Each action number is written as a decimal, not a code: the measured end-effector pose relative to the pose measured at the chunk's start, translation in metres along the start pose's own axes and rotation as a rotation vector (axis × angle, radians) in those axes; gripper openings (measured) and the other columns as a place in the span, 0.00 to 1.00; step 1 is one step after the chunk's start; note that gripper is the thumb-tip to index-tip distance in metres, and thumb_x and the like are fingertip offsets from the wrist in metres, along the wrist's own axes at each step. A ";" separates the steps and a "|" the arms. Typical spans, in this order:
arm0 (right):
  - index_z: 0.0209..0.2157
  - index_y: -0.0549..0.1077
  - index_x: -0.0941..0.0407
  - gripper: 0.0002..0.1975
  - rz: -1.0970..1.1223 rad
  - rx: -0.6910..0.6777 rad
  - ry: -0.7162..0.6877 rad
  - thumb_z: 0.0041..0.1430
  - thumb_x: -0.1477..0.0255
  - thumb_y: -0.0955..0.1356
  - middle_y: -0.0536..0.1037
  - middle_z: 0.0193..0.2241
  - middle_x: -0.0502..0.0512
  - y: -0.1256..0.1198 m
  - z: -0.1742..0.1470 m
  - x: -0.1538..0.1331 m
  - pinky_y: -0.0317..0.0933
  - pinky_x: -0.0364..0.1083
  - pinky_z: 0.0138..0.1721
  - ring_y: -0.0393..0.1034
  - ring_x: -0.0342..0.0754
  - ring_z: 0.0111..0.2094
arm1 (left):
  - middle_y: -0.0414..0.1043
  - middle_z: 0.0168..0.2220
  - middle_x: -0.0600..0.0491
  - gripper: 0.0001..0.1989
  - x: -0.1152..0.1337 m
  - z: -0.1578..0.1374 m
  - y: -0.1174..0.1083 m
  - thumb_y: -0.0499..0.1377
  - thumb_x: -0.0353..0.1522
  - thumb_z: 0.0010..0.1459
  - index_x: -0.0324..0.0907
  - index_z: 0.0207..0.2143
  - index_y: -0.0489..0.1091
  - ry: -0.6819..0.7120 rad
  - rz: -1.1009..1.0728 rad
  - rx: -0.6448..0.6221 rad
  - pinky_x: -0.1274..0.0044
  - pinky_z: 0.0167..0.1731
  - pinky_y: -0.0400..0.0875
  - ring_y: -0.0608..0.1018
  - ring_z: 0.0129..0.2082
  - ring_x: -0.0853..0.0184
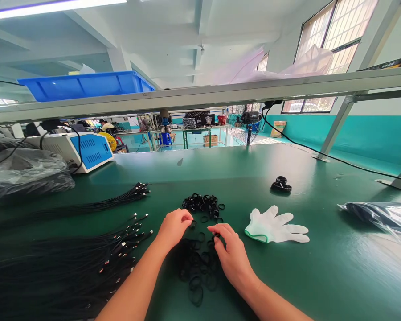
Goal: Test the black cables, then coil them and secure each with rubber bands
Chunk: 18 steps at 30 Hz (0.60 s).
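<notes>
My left hand (174, 228) is closed in a pinch, with a small black ring (193, 224) at its fingertips. Opposite it, my right hand (233, 254) has thumb and fingers curled round another small black piece (216, 235), which looks like a ring and is partly covered by the fingers. Between and below the hands lie many loose black rings (195, 283) on the green tabletop. Just beyond my fingertips is a heap of small black parts (200, 203), with a few single rings around it.
Bundles of black cables with metal plugs (120, 245) lie on the left. A white glove (276, 225) is right of my hands, with a coiled black cable (281, 184) behind it. Plastic-wrapped goods (381, 216) lie far right. A blue-and-white machine (83, 151) stands back left. A shelf beam (200, 99) crosses overhead.
</notes>
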State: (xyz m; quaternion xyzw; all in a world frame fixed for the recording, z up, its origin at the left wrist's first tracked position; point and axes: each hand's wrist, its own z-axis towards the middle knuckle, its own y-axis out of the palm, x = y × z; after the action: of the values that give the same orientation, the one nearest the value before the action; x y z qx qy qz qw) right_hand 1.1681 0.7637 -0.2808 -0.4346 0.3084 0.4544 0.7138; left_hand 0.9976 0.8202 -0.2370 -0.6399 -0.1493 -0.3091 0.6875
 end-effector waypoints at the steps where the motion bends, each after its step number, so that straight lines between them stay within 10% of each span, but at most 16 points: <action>1: 0.38 0.74 0.52 0.14 0.049 -0.007 0.000 0.53 0.75 0.60 0.74 0.39 0.55 0.000 0.000 -0.001 0.60 0.52 0.43 0.67 0.52 0.41 | 0.70 0.30 0.54 0.07 0.001 -0.003 -0.002 0.55 0.33 0.57 0.39 0.30 0.69 0.005 -0.067 -0.021 0.73 0.33 0.68 0.73 0.30 0.68; 9: 0.39 0.74 0.54 0.13 0.395 -0.105 0.127 0.54 0.64 0.65 0.77 0.34 0.53 0.005 -0.004 -0.008 0.64 0.46 0.37 0.70 0.49 0.33 | 0.67 0.22 0.57 0.06 0.020 -0.034 0.010 0.56 0.33 0.48 0.39 0.25 0.68 -0.006 -0.442 -0.118 0.79 0.22 0.64 0.68 0.20 0.73; 18: 0.24 0.71 0.57 0.12 0.481 -0.074 0.232 0.49 0.61 0.68 0.72 0.19 0.49 0.005 0.002 -0.007 0.62 0.43 0.25 0.69 0.45 0.20 | 0.70 0.22 0.55 0.07 0.012 -0.033 0.008 0.56 0.35 0.45 0.39 0.25 0.67 -0.163 -0.538 0.096 0.78 0.22 0.67 0.71 0.19 0.70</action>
State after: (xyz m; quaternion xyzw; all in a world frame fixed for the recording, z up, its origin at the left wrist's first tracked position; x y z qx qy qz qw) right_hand 1.1605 0.7636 -0.2761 -0.4236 0.4657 0.5690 0.5292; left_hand 1.0054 0.7852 -0.2412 -0.5667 -0.3830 -0.4205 0.5961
